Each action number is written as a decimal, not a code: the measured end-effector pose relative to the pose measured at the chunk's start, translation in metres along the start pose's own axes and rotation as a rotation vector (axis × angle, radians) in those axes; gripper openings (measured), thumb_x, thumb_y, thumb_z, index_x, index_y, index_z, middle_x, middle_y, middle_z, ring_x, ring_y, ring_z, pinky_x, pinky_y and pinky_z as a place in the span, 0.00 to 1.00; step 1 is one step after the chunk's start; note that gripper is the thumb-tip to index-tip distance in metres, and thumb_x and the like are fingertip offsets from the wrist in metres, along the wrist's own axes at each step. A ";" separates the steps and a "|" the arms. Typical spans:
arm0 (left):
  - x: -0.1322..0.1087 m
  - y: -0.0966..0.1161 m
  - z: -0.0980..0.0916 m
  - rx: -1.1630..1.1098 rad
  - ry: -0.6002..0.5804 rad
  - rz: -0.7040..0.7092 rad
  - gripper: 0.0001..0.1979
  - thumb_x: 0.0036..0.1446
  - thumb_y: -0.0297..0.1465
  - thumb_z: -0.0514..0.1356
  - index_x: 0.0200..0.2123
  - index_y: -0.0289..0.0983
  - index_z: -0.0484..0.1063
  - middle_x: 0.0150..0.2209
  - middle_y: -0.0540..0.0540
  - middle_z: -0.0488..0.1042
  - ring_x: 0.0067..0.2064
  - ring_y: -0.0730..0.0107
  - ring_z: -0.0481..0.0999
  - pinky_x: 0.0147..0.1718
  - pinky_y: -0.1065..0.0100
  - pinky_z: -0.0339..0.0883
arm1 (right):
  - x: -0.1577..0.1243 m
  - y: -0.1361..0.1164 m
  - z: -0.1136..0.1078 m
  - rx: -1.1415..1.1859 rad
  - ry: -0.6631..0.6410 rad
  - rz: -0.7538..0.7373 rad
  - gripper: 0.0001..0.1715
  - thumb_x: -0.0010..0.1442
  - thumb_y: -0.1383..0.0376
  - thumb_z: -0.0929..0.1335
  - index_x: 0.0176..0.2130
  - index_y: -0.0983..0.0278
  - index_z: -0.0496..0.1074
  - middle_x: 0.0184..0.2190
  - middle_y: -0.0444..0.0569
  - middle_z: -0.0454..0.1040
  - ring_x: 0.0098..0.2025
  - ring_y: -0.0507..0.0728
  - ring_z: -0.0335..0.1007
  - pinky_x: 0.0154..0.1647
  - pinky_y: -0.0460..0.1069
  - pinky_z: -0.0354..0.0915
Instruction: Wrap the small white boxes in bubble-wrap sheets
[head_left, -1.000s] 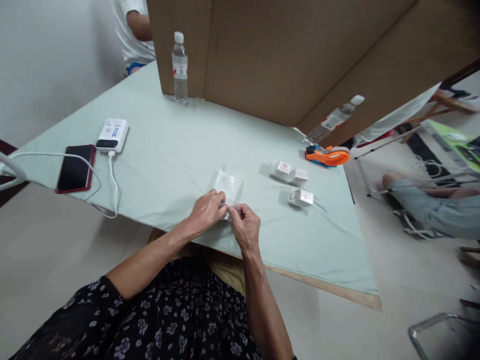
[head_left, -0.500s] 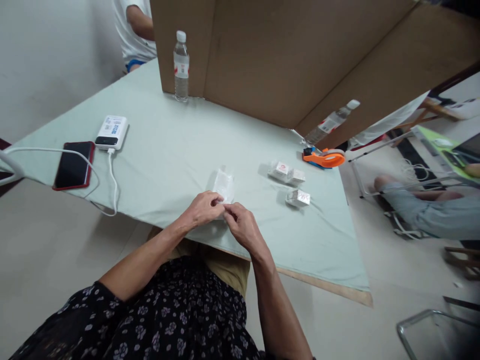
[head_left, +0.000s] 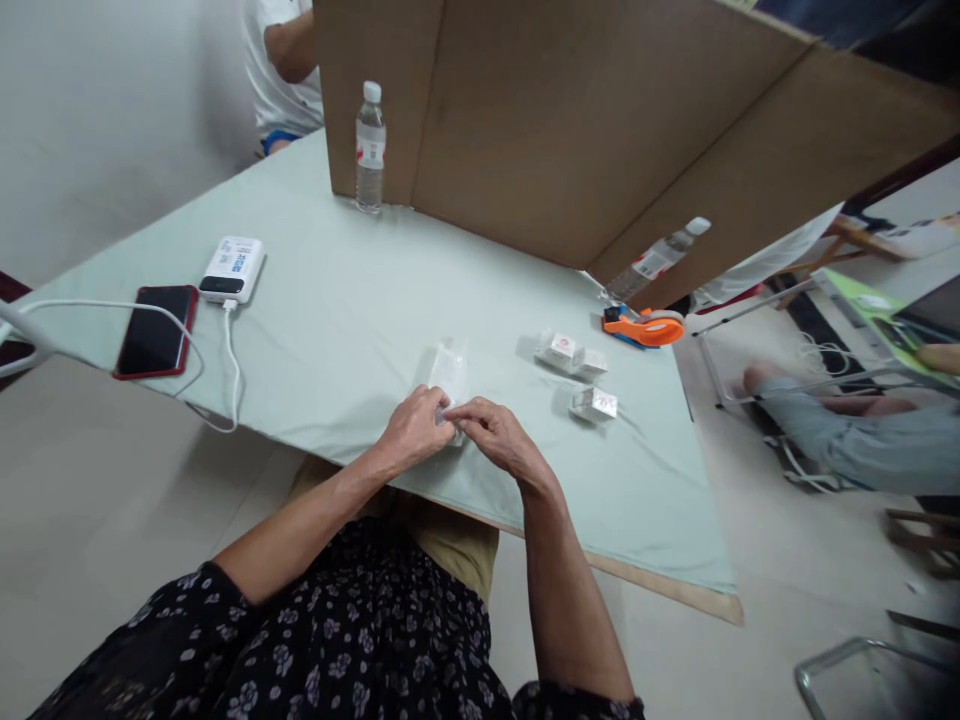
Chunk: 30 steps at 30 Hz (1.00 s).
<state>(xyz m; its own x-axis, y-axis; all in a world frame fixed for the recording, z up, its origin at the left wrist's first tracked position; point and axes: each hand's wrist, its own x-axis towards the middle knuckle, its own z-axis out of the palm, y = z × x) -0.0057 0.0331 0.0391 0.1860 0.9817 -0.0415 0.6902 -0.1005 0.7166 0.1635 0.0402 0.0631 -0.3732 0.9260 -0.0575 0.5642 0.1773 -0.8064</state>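
Note:
In front of me on the table a small clear plastic bag (head_left: 450, 367) lies lengthwise, something whitish inside that I cannot make out. My left hand (head_left: 415, 430) is closed on its near end, thumb and fingers pinched together. From the other side my right hand (head_left: 499, 432) meets it, index finger stretched across and the fingertips closed at the bag's edge beside the left thumb. To the right sit three small white boxes in clear wrapping: one box (head_left: 562, 347) beside a second box (head_left: 591, 363), and a third box (head_left: 598, 404) nearer me.
An orange tape dispenser (head_left: 645, 327) lies near the table's right edge. A tall cardboard screen (head_left: 510, 130) stands behind, with a water bottle (head_left: 370, 150) and a tilted bottle (head_left: 660, 260) against it. A phone (head_left: 156, 330) and cabled power bank (head_left: 234, 268) lie left. Other people sit nearby.
My right hand has shifted slightly right, its index finger now straighter across the bag's near end. More of that end shows below the fingers. The view has tilted slightly.

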 end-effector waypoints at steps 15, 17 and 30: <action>-0.005 0.007 -0.005 0.152 -0.067 0.076 0.20 0.57 0.31 0.55 0.53 0.40 0.72 0.41 0.44 0.71 0.43 0.62 0.74 0.44 0.64 0.70 | 0.019 0.030 0.018 0.031 0.214 -0.010 0.16 0.58 0.59 0.64 0.36 0.61 0.80 0.33 0.49 0.78 0.37 0.57 0.73 0.42 0.51 0.67; -0.005 0.007 -0.005 0.169 -0.060 0.057 0.17 0.56 0.31 0.56 0.49 0.39 0.74 0.41 0.43 0.71 0.43 0.62 0.74 0.45 0.64 0.70 | 0.019 0.036 0.015 0.087 0.271 0.034 0.18 0.58 0.57 0.64 0.38 0.62 0.80 0.34 0.50 0.79 0.36 0.57 0.73 0.41 0.51 0.68; -0.005 0.008 -0.003 0.132 -0.072 0.030 0.18 0.55 0.29 0.56 0.49 0.38 0.74 0.42 0.43 0.69 0.42 0.62 0.74 0.46 0.63 0.69 | 0.089 0.055 0.009 0.389 0.172 0.324 0.25 0.37 0.49 0.76 0.27 0.65 0.72 0.17 0.39 0.64 0.21 0.49 0.55 0.21 0.46 0.52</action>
<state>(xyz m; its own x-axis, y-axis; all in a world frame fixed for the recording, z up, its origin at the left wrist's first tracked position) -0.0031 0.0274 0.0465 0.2542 0.9643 -0.0746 0.7685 -0.1546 0.6209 0.1545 0.1290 0.0082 -0.0807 0.9598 -0.2687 0.3033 -0.2332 -0.9239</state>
